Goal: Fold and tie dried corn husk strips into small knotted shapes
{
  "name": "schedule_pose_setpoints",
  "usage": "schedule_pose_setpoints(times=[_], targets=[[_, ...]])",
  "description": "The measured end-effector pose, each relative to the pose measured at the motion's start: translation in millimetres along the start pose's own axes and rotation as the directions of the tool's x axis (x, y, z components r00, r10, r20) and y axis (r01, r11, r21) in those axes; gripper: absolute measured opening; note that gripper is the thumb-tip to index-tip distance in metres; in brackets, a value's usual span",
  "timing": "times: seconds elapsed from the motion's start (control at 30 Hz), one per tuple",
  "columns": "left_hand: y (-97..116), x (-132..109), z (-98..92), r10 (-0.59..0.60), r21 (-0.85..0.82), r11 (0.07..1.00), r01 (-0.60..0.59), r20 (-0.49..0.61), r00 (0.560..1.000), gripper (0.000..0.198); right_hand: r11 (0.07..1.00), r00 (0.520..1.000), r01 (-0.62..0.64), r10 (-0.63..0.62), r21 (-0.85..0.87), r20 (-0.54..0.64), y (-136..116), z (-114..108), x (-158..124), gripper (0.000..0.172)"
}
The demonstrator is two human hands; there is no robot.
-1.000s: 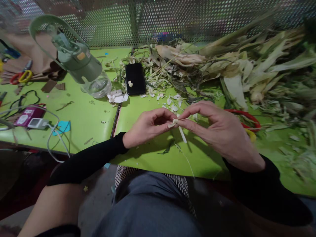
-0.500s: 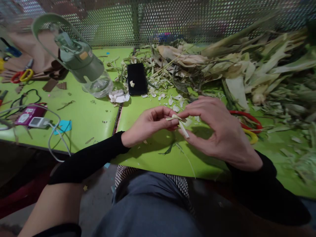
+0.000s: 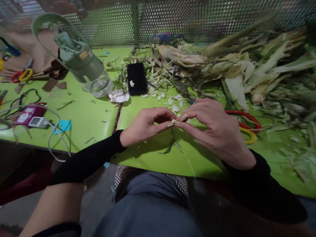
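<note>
Between my two hands, over the green table (image 3: 153, 154), is a small pale husk piece (image 3: 183, 118), folded or bundled, with its ends showing at the fingertips. My left hand (image 3: 150, 124) pinches its left end between thumb and index finger. From the right, my right hand (image 3: 213, 128) pinches the same piece, its fingertips meeting those of the left. Scissors with red and yellow handles (image 3: 250, 135) lie partly under and beside my right hand. A thin green strand (image 3: 189, 159) lies on the table below the hands.
A large heap of corn husks (image 3: 237, 72) fills the back right. A black phone (image 3: 136, 79), a green bottle (image 3: 86, 65), crumpled white paper (image 3: 119, 96), a purple device with cable (image 3: 31, 114) and more scissors (image 3: 22, 75) stand or lie farther left.
My right hand has moved slightly left, and its thumb and index finger have closed on the husk piece. The piece has turned, its loose end now pointing up instead of down.
</note>
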State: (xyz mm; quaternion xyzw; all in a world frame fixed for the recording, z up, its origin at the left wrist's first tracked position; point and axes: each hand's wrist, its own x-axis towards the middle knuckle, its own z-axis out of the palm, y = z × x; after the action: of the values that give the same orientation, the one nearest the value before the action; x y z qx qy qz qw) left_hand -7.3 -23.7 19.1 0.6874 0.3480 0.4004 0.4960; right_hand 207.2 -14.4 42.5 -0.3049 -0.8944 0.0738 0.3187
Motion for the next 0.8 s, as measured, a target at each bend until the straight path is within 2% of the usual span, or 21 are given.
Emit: schedule_pose_setpoints(times=[0.2,0.3,0.47,0.6,0.8], targets=[[3,-1,1.9,-0.1,-0.225,0.969,0.1,0.012,0.995,0.037,0.998,0.998,0.013,-0.017,-0.056,-0.065,2,5,-1,0.01],[5,-1,3.7,-0.107,-0.266,0.958,0.104,0.001,0.994,0.036,0.997,0.996,0.015,-0.021,-0.07,-0.082,2,7,-1,0.008],[2,-1,6.0,-0.055,-0.237,0.971,0.041,-0.052,0.997,0.04,0.998,0.991,-0.042,0.036,-0.044,-0.132,-2,8,-1,0.005],[-1,0,7.0,-0.049,-0.199,0.98,0.031,-0.087,0.995,0.04,0.992,0.984,-0.129,0.127,-0.009,-0.128,-6,9,-1,0.006],[2,-1,7.6,-0.024,-0.061,0.998,0.016,-0.129,0.991,0.027,0.983,0.978,-0.171,0.177,0.061,-0.114,-10,10,-1,0.007]])
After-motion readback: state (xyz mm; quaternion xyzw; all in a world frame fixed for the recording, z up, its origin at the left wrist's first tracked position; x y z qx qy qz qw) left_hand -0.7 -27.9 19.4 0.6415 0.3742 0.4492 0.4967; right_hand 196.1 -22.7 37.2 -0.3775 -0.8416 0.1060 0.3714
